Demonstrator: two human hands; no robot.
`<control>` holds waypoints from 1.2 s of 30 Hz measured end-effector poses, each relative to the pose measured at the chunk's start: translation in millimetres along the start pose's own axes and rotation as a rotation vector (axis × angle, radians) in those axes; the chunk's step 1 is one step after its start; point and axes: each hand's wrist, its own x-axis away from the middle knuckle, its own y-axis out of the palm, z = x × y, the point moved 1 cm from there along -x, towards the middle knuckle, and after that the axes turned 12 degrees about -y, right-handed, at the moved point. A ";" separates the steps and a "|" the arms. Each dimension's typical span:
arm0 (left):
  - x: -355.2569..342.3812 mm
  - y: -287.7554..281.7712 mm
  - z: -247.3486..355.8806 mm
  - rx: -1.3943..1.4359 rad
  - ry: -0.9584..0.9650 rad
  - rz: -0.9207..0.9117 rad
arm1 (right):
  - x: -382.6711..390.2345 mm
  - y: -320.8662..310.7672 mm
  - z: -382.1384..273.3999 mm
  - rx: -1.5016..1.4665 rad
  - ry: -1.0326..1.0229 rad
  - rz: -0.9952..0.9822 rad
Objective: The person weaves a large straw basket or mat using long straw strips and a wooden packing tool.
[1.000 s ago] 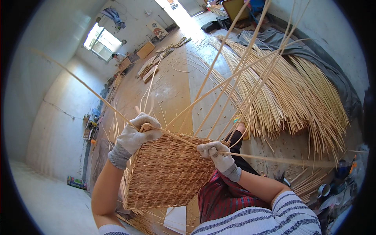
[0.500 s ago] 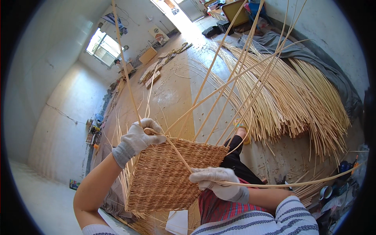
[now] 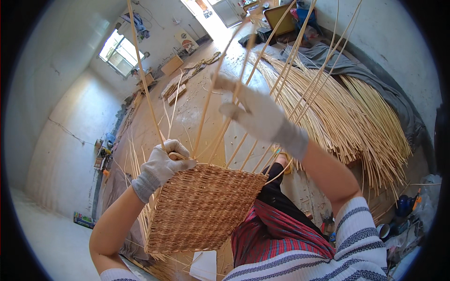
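A brown wicker basket [image 3: 201,210], woven of thin rods, is tilted in front of me at lower centre. At its upper left corner, my left hand [image 3: 166,164] in a pale work glove is closed round the rim, thumb over the edge, beside a thick upright rod [image 3: 145,79]. My gloved right hand [image 3: 258,112] is raised beyond the basket among the tall rods standing up from its far edge. Its fingers are blurred but look stretched and apart, with the thumb separate. A blurred pale rod [image 3: 205,112] rises close by its fingertips.
A large heap of loose wicker rods [image 3: 328,122] lies on the floor at right, partly under a grey cloth [image 3: 365,70]. Woven strips [image 3: 187,77] lie farther off at left. Clutter with a blue object [image 3: 403,206] is at lower right. A white sheet [image 3: 204,266] sits below the basket.
My right hand has moved up and away from the basket's near face, letting go of the long rod it held. That rod now swings beyond the rim. My left hand keeps its grip.
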 end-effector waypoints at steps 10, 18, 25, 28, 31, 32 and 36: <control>7.5 7.7 10.6 -0.093 0.035 0.074 | -59.2 98.6 67.2 0.247 -0.132 -1.058; 1.3 3.2 -2.5 -0.104 0.118 0.127 | -49.0 125.8 46.5 -0.945 0.612 -0.827; -4.8 1.2 -21.5 -0.152 0.340 0.291 | -57.2 149.0 42.5 -0.915 0.366 -1.139; -10.5 -0.3 -7.4 -0.118 0.406 0.160 | -50.1 154.2 71.0 -0.828 0.355 -1.080; -5.8 -14.3 5.0 -0.257 0.270 -0.021 | -41.7 159.5 76.2 -0.900 0.301 -1.030; -7.5 -16.2 4.7 -0.272 0.257 -0.057 | -42.7 155.4 74.9 -0.655 0.220 -1.031; -8.1 -19.7 -5.5 -0.243 0.208 -0.094 | -46.3 102.2 -8.0 0.376 -0.001 -1.103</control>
